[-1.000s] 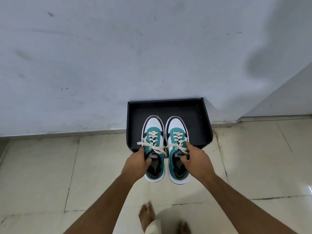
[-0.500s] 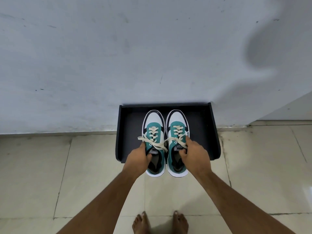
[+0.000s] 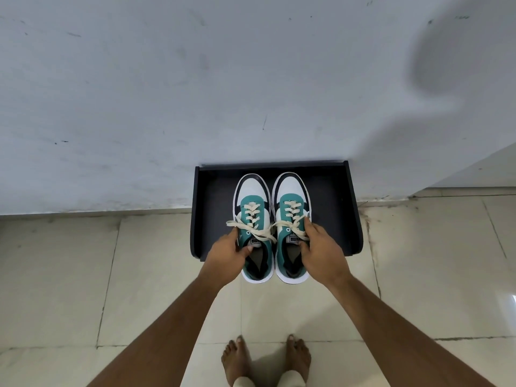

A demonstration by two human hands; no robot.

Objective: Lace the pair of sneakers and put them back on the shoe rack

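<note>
A grey-white wall (image 3: 195,93) fills the upper part of the view, and below it lies a floor (image 3: 69,275) of pale tiles. Against the wall stands the black shoe rack (image 3: 335,208), seen from above. The two sneakers, teal, white and black with cream laces, are side by side with their toes over the rack and their heels past its front edge. The left hand (image 3: 226,254) is closed on the collar of the left sneaker (image 3: 252,210), with the thumb inside the opening. The right hand (image 3: 321,251) grips the right sneaker (image 3: 290,202) in the same way. Two bare feet (image 3: 237,358) stand on the tiles below.
</note>
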